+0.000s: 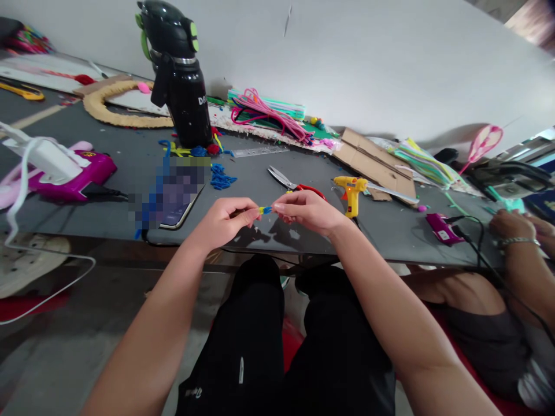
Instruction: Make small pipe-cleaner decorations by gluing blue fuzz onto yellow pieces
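Observation:
Over the front of the grey table, my left hand (236,218) pinches a small yellow-and-blue pipe-cleaner piece (265,210) by its yellow end. My right hand (303,209) is closed at the blue end, thumb and finger pressed together. The fingers partly cover the piece, so its full shape is hidden. Just behind my left hand lies a pile of short blue pipe-cleaner pieces (222,177). Scissors with red handles (303,188) rest open behind my right hand. A yellow glue gun (352,195) stands to the right of that hand.
A phone (184,199) lies left, with a black bottle (184,86) behind it. Purple power blocks (93,173) with cables sit left and right. Cardboard (377,162), a clear ruler (260,151) and pink pipe cleaners (273,118) lie farther back. A co-worker's hands (515,228) are at right.

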`<state>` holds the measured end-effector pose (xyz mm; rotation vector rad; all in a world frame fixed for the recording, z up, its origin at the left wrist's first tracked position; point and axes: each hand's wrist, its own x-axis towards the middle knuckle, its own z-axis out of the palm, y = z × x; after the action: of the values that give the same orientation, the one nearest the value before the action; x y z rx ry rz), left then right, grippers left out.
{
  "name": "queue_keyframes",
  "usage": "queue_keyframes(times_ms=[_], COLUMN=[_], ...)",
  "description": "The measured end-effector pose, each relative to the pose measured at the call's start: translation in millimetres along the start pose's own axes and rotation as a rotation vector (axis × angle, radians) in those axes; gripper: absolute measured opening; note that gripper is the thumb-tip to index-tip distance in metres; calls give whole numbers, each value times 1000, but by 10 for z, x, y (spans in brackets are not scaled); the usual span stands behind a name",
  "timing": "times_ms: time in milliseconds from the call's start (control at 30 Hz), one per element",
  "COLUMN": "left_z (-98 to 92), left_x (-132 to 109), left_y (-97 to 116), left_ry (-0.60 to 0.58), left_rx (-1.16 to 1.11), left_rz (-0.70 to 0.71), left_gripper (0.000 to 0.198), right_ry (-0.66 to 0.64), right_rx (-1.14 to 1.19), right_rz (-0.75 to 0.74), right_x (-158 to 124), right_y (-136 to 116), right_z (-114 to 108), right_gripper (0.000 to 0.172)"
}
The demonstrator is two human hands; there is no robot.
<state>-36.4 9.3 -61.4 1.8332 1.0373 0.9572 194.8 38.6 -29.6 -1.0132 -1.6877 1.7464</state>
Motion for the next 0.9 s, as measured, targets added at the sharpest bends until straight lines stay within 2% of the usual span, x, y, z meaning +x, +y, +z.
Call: queue_keyframes(times_ms=[400,900], left_z=[5,-1], left_x=[-17,-21], left_y=[11,27], left_ry=[40,43], left_rx=[6,-3], left_rz=[-2,-14], left_gripper=[27,28], right_ry=[116,90], right_rx=[16,203], right_rz=[10,56], right_x=[-2,49], right_y=[-17,31], right_z=[116,160], right_gripper=[26,26])
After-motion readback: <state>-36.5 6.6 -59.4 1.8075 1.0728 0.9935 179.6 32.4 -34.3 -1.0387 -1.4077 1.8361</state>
